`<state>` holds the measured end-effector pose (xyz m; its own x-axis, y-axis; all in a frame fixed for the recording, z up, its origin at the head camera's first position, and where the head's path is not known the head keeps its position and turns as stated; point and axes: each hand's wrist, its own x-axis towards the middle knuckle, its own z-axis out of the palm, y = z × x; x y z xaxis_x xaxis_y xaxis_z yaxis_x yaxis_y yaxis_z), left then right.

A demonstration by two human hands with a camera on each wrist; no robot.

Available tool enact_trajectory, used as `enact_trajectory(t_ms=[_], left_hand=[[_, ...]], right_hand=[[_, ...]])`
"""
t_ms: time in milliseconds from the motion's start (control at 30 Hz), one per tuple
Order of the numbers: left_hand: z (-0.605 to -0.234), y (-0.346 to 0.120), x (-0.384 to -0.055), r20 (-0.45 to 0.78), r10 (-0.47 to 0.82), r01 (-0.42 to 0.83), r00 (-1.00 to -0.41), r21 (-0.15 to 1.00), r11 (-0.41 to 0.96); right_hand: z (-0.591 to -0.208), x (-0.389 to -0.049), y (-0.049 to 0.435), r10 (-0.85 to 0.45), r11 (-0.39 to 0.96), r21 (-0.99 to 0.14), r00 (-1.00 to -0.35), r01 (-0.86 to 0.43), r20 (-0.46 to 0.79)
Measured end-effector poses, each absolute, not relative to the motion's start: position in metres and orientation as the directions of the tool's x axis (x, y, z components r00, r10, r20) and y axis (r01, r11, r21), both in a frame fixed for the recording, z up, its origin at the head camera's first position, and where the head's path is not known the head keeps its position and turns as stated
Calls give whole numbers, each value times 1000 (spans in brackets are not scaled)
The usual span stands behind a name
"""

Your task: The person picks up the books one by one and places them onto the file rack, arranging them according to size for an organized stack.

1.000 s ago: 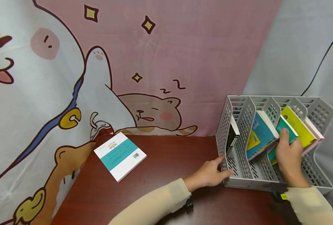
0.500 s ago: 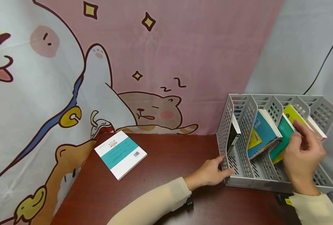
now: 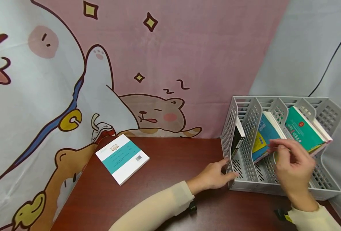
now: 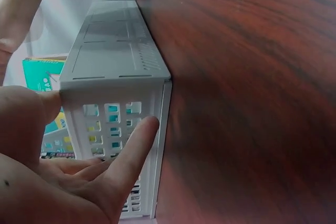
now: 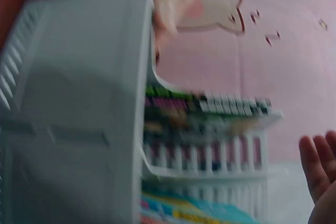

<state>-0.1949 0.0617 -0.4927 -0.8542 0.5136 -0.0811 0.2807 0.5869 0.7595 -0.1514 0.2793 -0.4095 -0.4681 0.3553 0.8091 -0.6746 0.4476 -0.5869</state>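
A grey file rack with several compartments stands at the right of the table. My left hand holds its front left corner; in the left wrist view the thumb hooks over the front edge and fingers lie against the slotted side. In front of the rack my right hand hangs in the air, fingers loosely bent, holding nothing. It partly covers a blue book with a yellow patch. Further right leans a green book, beside a pale-paged book. A dark book stands in the leftmost compartment.
A white book with a teal band lies flat on the red-brown table, at the left. A cloth with cartoon animals hangs behind the table. The right wrist view is blurred.
My right hand has let go of the green book and moved left. The green book now leans further right, covering the yellow one. The left hand stays on the rack.
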Motion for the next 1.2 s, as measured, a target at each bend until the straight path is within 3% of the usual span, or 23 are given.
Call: enact_trajectory(t_ms=[167,400,600,800,1033,1200], left_hand=[[-490,52,-199,-13,492,293,-870,789,540],[-488,20,-213,95,433,278,-896,882,380],[-484,-24,-222,88,375,214,-923,927,309],[-483,-65,-233,93,315,196,-945,929,314],[-493,-120,-246,82,213,159,-974,913,375],[-504,-168,-250,56,95,92,-994,897,432]], right_hand=[[-435,-151,263,135,462,-617,-638,-637,758],[-458,-149,221,-68,522,-667,-805,-532,589],[-481,-150,178,-220,350,-845,-912,-404,345],[-494,-149,146,-306,262,-942,-944,-210,125],[-500,-148,104,-396,242,-958,-917,-155,49],[-505,-151,75,-466,170,-984,-884,-49,-37]])
